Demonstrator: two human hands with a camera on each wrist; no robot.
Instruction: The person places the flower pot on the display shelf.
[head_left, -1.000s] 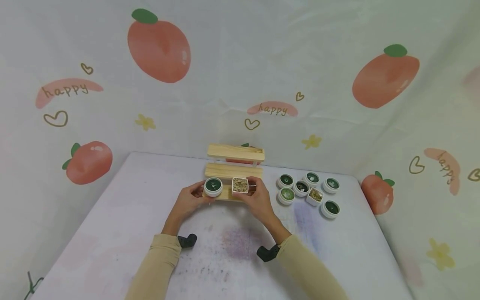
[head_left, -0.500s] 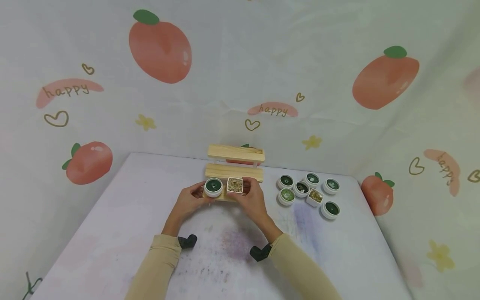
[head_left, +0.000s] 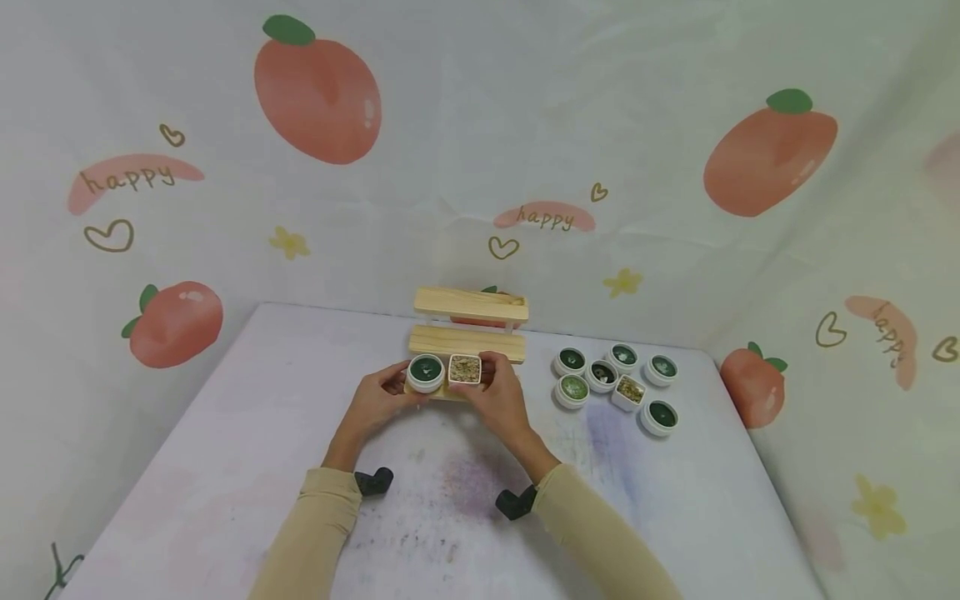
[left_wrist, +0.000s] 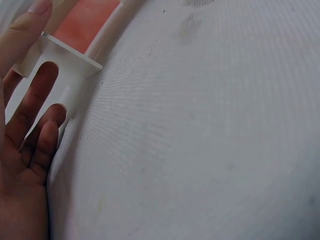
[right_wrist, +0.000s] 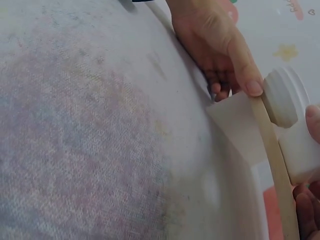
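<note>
A small three-tier wooden display stand (head_left: pixel 467 340) with white supports stands at the back of the table. On its lowest shelf (right_wrist: pixel 276 165) sits a round white pot (head_left: pixel 426 372) with a dark green top. My left hand (head_left: pixel 377 402) grips the shelf's left end beside that pot, its thumb on the front edge; in the left wrist view the other fingers lie by the white side support (left_wrist: pixel 75 67). My right hand (head_left: pixel 498 402) holds a square white pot (head_left: pixel 465 368) with a tan, crumbly top between thumb and fingers, close beside the round pot at the shelf.
To the right of the stand several small white pots (head_left: pixel 602 377) stand in a group, mostly round with green tops. One square pot (head_left: pixel 628 392) with a speckled top is among them. A printed cloth wall (head_left: pixel 442 150) rises behind the table.
My right hand has moved left with the square pot, bringing it close to the round pot. My left hand has stayed at the shelf's end.
</note>
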